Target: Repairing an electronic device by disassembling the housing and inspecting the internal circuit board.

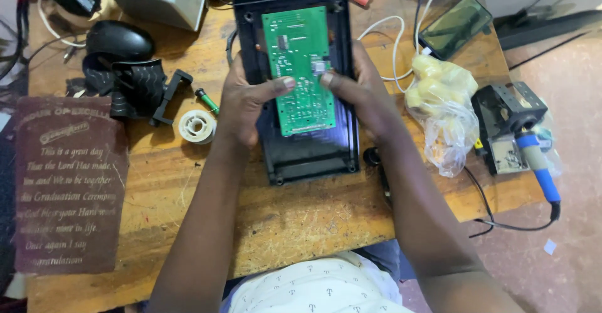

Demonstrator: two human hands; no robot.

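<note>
A black plastic case [307, 156] lies open on the wooden table [188, 181], with a green circuit board [300, 43] resting inside it. My left hand [244, 103] grips the case's left side, thumb pressed on the board. My right hand [360, 87] grips the right side, its thumb also on the board near a small chip. Both thumbs almost meet at the board's middle.
A dark plaque with printed text [69, 184] lies at the left. Nearby sit a solder spool [197, 126], a black mouse [119, 39] and black plastic parts [141, 87]. At the right are a clear bag with yellow pieces [442, 97], a phone [456, 26] and a blue-handled soldering iron in its stand [533, 156].
</note>
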